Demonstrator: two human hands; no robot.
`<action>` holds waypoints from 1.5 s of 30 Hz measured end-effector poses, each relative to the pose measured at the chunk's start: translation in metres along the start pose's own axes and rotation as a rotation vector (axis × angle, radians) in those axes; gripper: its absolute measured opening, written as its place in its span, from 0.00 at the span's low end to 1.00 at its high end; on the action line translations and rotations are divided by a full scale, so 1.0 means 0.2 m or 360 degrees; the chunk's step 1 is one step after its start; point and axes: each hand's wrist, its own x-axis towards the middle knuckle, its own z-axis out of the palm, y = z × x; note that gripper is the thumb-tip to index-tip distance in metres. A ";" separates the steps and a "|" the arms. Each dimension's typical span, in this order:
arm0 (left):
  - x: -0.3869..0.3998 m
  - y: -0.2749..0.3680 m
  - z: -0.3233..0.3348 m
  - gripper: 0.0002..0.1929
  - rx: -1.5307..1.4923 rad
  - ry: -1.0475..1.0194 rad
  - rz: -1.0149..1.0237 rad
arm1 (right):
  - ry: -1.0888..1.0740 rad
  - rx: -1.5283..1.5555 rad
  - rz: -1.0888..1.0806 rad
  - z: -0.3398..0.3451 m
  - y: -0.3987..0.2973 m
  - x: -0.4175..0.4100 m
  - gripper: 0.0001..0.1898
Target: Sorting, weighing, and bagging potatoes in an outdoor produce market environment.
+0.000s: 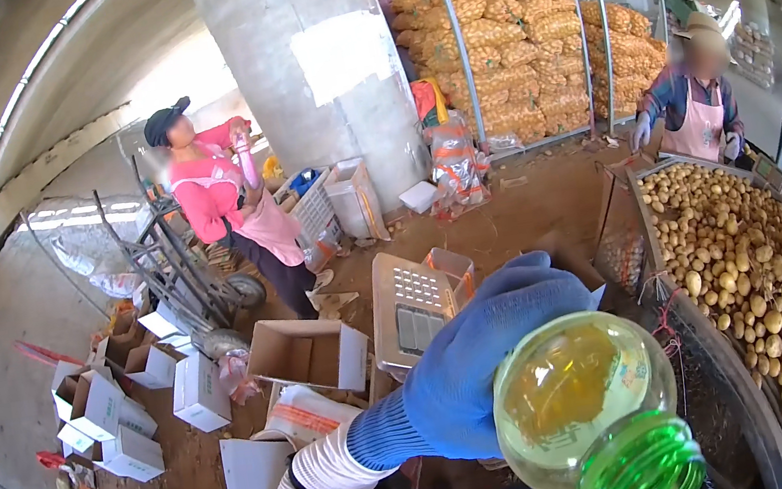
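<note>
My left hand [484, 359], in a blue knit glove, is raised in front of me and closed around a clear plastic bottle [572, 392]. The bottle tips toward me, its green threaded mouth [640, 465] uncapped, and a yellowish liquid shows inside. My right hand is out of view. Beyond the glove stands a digital scale [412, 309] with a keypad and a display. Beside it lies an open cardboard box [309, 355].
Potatoes [752, 274] fill a metal-edged sorting bin at the right, where a person in an apron [698, 115] stands. Another person [225, 201] stands by a hand truck [176, 276]. White cartons [201, 394] lie left. Stacked mesh sacks [492, 55] stand behind a concrete pillar [302, 53].
</note>
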 end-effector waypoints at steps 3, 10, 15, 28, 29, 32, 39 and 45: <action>-0.03 -0.02 0.01 0.46 -0.0056 0.0030 -0.0054 | 0.0026 -0.0105 0.0035 0.02 -0.01 0.01 0.11; -0.09 -0.05 0.05 0.54 -0.0229 0.0310 -0.0221 | 0.0024 -0.0131 0.0012 0.06 -0.03 0.03 0.11; -0.12 -0.03 0.04 0.54 -0.0077 0.0371 -0.0772 | 0.0038 -0.0089 0.0039 0.05 -0.05 0.02 0.13; -0.13 -0.07 0.03 0.54 -0.0046 0.0383 -0.0760 | 0.0043 -0.0050 -0.0027 -0.01 0.04 0.03 0.15; -0.14 -0.09 0.02 0.53 0.0080 0.0339 -0.0737 | 0.0057 -0.0058 -0.0030 -0.02 0.05 0.03 0.15; -0.15 -0.12 0.00 0.49 0.0186 0.0227 -0.0652 | 0.0086 -0.0096 -0.0041 -0.02 0.06 0.04 0.15; -0.11 -0.12 -0.03 0.42 0.0139 0.0100 -0.0476 | 0.0050 -0.0153 0.0013 -0.01 0.01 0.03 0.15; -0.08 -0.07 -0.04 0.37 0.0118 0.0180 -0.0204 | 0.0035 -0.0080 -0.0011 0.00 0.01 0.02 0.14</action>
